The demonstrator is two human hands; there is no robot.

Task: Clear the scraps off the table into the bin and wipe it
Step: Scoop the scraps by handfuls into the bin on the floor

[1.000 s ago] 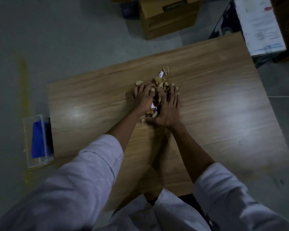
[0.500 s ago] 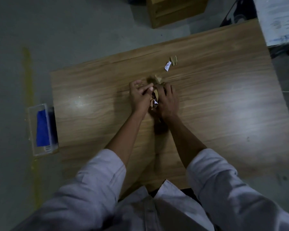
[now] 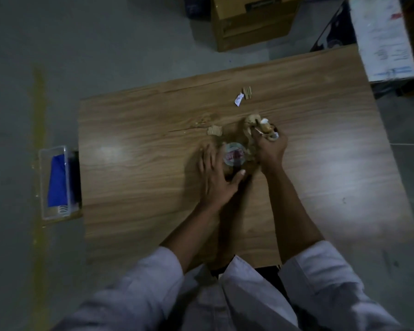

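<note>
On the wooden table [image 3: 139, 163] my right hand [image 3: 270, 151] grips a bunch of brown and white scraps [image 3: 261, 126] that stick out past its fingers. My left hand [image 3: 215, 175] lies flat with straight, spread fingers beside a round clear wrapper with red print [image 3: 234, 154]. A tan scrap [image 3: 214, 130] lies just beyond my left fingers. Farther back lie a small white paper bit [image 3: 238, 99] and a tan ribbed scrap [image 3: 247, 92].
A clear plastic bin with a blue cloth inside [image 3: 56, 182] stands on the floor against the table's left edge. A cardboard box [image 3: 251, 22] sits on the floor beyond the table. A white printed board [image 3: 382, 37] is at the back right.
My hands were cupped together over the scrap pile. Now they have parted: the right has closed round a bunch of scraps, the left has flattened, and the round wrapper shows between them.
</note>
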